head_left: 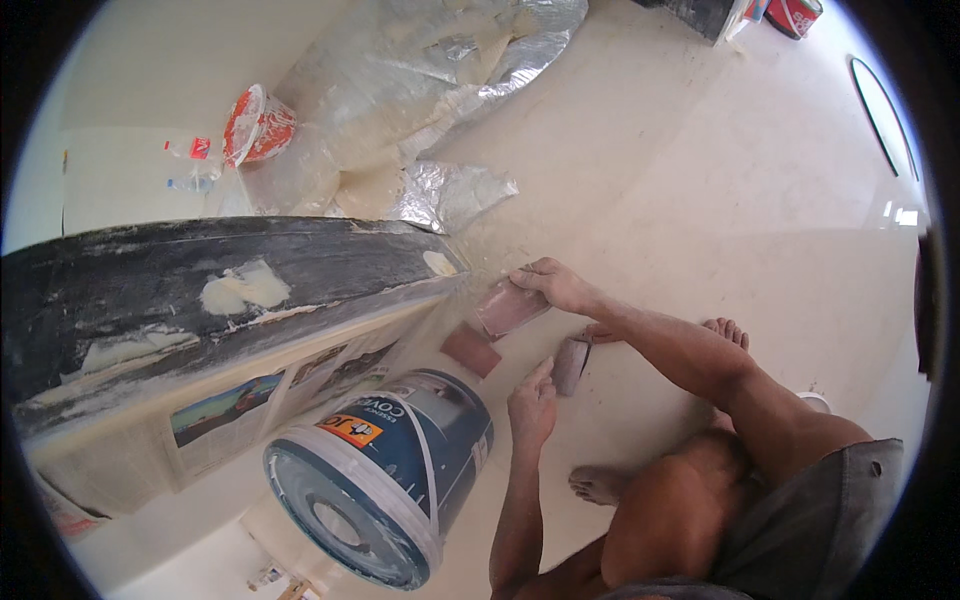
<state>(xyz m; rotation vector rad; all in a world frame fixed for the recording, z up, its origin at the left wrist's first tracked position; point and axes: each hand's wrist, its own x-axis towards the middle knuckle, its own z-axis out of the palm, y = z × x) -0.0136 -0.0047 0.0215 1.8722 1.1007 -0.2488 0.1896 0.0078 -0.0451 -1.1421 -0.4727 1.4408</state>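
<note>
My right hand (pixel 557 286) reaches out with its fingers closed on the edge of a pinkish-brown sheet that looks like sandpaper (pixel 512 309). Lower down is my left hand (pixel 532 408), its index finger stretched out and no held thing visible in it. A small grey block (pixel 571 366) is just right of its fingertips; whether they touch it I cannot tell. Between the sheet and the bucket, a second reddish-brown piece (pixel 470 350) lies on the floor. The large dark-blue bucket (pixel 440 420) with a white handle lies tilted toward me, left of my left forearm.
A dark board (pixel 140 290) with pale filler patches runs along the left, above printed paper (pixel 228 406). Crumpled silver sheeting (pixel 380 110), a red-and-white bucket (pixel 258 126) and a plastic bottle (pixel 190 149) are beyond. A red can (pixel 795 16) stands far right. My bare foot (pixel 597 484) is close by.
</note>
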